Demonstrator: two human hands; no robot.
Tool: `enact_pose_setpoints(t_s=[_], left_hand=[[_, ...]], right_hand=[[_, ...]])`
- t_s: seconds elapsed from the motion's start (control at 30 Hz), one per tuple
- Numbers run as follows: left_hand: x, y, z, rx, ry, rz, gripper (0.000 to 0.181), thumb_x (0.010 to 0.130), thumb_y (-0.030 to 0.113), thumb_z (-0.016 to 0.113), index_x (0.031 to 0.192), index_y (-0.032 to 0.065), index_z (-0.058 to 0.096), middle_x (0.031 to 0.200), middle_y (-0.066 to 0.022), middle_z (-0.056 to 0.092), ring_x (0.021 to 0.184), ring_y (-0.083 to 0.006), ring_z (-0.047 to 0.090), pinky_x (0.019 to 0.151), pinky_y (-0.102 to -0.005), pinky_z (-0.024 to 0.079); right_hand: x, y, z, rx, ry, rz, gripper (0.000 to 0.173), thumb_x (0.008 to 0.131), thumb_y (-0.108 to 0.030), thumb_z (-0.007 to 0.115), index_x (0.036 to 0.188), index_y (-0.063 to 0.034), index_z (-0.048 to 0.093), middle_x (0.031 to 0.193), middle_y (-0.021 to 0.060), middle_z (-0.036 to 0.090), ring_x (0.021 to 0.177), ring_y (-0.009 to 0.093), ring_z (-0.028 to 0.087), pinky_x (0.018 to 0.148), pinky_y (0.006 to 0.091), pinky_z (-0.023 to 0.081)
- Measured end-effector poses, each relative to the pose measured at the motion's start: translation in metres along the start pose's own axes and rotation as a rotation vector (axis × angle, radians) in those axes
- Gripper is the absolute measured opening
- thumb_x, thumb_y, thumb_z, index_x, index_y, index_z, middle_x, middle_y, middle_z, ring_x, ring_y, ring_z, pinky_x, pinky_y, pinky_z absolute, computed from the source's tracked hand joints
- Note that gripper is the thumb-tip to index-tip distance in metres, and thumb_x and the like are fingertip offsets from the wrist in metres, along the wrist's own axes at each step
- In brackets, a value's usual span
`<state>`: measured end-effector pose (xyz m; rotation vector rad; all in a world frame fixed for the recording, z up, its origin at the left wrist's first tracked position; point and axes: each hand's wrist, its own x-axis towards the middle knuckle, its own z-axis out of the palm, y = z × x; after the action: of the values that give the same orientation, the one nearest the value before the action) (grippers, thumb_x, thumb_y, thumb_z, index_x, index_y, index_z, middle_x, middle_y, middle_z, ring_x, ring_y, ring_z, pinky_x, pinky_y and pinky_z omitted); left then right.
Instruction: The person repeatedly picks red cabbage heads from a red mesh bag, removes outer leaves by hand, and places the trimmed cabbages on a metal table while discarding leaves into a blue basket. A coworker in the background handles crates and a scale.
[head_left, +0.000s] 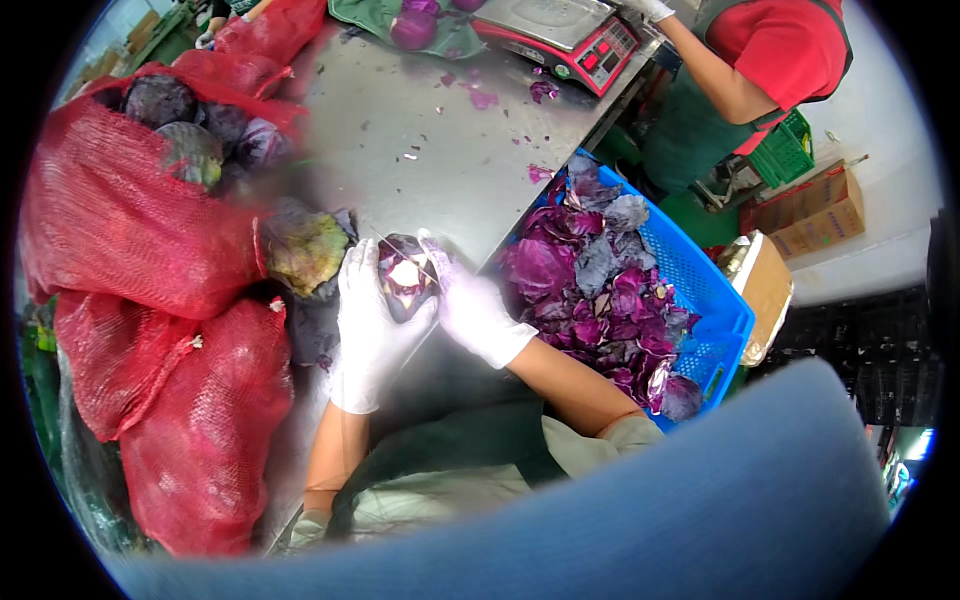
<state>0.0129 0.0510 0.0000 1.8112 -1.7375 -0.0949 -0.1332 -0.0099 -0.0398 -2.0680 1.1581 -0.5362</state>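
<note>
A red cabbage (398, 293) sits between my gloved hands at the edge of the steel table, its pale cut stem end facing up. My left hand (369, 319) cups its left and near sides, with the thumb across the front. A thin knife blade (390, 244), seen almost edge-on, slants over the cabbage from my right hand (474, 306). That hand is at the cabbage's right side, and its fingers hide the handle. Just left of my left hand lie loose outer cabbage leaves (304, 251), some yellowed.
Red mesh sacks (135, 202) of cabbages crowd the left. A blue crate (697, 277) full of trimmed leaves stands at right. Leaf scraps dot the steel table (360, 127). Beyond are a scale (559, 37), a green sack (360, 15) with cabbages and a co-worker (780, 52).
</note>
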Motion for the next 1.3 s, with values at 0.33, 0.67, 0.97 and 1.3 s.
enact_pose_setpoints(t_s=[0.33,0.67,0.97,1.3], left_hand=[[-0.023,-0.021,-0.002,-0.330,0.051,-0.107,0.098,0.057,0.019,0.088,0.140,-0.0031,0.038,0.136,-0.0168,0.043,0.131,-0.0294,0.043,0.114,-0.0380,0.033],[-0.023,-0.050,-0.003,-0.502,-0.165,0.173,0.102,0.059,0.013,0.088,0.145,-0.0006,0.035,0.150,-0.0199,0.035,0.147,-0.0350,0.026,0.121,-0.0439,0.019],[-0.002,-0.044,-0.024,-0.678,-0.353,0.164,0.092,0.059,0.008,0.085,0.140,0.0043,0.043,0.151,-0.0178,0.036,0.146,-0.0379,0.027,0.122,-0.0454,0.018],[-0.023,-0.058,-0.021,-0.585,-0.101,0.129,0.093,0.058,0.021,0.094,0.138,0.0056,0.047,0.138,-0.0199,0.047,0.134,-0.0368,0.043,0.113,-0.0463,0.035]], right_hand=[[0.041,0.038,-0.036,0.631,-0.115,0.542,0.065,0.091,0.000,0.046,0.151,-0.0226,0.040,0.075,0.0006,0.062,0.045,0.009,0.046,0.037,0.0253,0.037],[-0.023,0.051,-0.103,-0.180,0.380,0.189,0.061,0.084,-0.019,0.071,0.141,-0.0114,0.051,0.124,0.0185,0.064,0.103,0.034,0.067,0.091,0.0431,0.053],[0.017,0.016,-0.023,0.197,-0.018,-0.387,0.043,0.090,-0.031,0.069,0.126,-0.0097,0.064,0.122,0.0157,0.065,0.114,0.030,0.063,0.096,0.0388,0.051],[0.028,0.106,-0.069,-0.407,0.625,0.151,0.038,0.094,-0.029,0.062,0.125,-0.0078,0.063,0.094,0.0151,0.070,0.082,0.034,0.069,0.075,0.0415,0.055]])
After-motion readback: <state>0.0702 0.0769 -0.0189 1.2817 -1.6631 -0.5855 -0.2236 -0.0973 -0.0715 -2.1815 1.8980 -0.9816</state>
